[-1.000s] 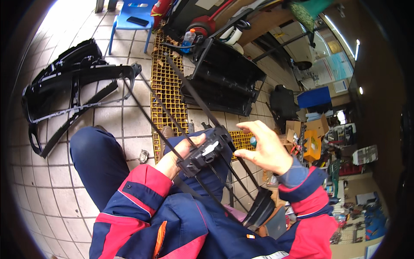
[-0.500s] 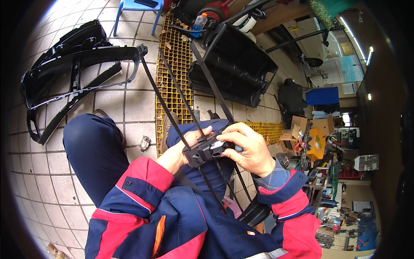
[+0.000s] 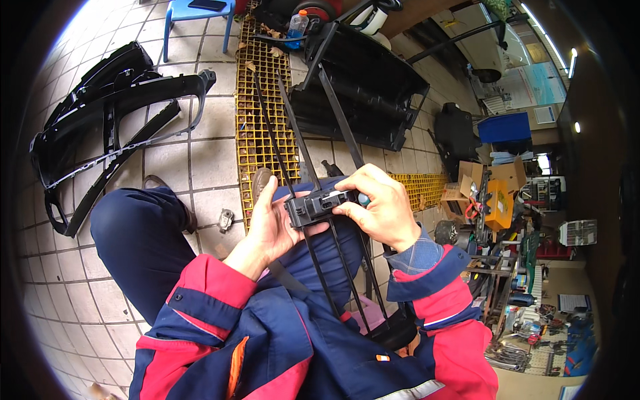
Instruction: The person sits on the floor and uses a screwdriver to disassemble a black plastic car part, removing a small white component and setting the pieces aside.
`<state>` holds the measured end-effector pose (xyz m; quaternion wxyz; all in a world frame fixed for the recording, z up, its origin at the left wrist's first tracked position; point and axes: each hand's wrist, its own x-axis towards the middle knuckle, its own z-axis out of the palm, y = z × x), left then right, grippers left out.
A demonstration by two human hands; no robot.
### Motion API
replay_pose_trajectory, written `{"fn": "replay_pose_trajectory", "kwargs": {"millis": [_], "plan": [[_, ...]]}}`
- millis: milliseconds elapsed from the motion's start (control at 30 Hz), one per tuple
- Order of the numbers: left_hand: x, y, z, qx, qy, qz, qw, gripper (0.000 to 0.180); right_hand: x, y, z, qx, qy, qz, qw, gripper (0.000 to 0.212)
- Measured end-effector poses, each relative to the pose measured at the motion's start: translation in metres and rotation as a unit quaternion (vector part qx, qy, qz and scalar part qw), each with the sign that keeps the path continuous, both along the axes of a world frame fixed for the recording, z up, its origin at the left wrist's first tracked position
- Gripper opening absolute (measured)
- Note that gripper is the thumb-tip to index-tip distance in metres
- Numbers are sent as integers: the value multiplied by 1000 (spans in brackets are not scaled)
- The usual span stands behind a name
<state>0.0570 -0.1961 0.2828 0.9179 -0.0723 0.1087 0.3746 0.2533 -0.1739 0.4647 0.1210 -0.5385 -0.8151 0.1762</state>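
Across my lap lies a black plastic grille with long thin bars (image 3: 302, 151), and a blocky black housing (image 3: 310, 211) sits across the bars. My left hand (image 3: 272, 223) supports that housing from below, its fingers underneath and its thumb stretched up beside it. At the housing's right end, my right hand (image 3: 380, 205) pinches with thumb and forefinger. A small blue-green rounded tip (image 3: 363, 199) shows between those fingers; what it belongs to is hidden.
A black bumper-like frame (image 3: 113, 120) rests on the tiles at left. Beyond my knees are a yellow floor grating (image 3: 263, 133) and a large black panel (image 3: 357, 87). A blue stool (image 3: 200, 15) stands far off. Cardboard boxes (image 3: 460, 193) and cluttered tools are at right.
My left thumb has lifted off the housing, and that hand has opened more beneath it. The housing has moved slightly away from me. My right hand keeps its fingers at the right end.
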Motion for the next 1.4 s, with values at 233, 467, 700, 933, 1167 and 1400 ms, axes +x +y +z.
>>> {"fn": "replay_pose_trajectory", "kwargs": {"millis": [233, 467, 700, 933, 1167, 1400], "plan": [[2, -11, 17, 100, 86, 39, 991, 63, 6, -5, 10, -3, 12, 40, 999, 37], [1, -9, 32, 90, 133, 6, 987, 62, 6, -24, 7, 59, 18, 46, 997, 37], [3, -11, 31, 89, 168, 13, 982, 57, 5, -25, 2, 23, 57, -17, 998, 32], [5, -14, 31, 94, 179, 15, 979, 56, 16, -22, -4, -28, 116, -62, 991, 33], [7, -14, 31, 146, 161, 39, 975, 62, 29, -34, 2, -41, 126, -41, 990, 35], [8, -13, 28, 147, 140, 39, 978, 63, 23, -41, -2, 4, 115, -51, 992, 37]]}}
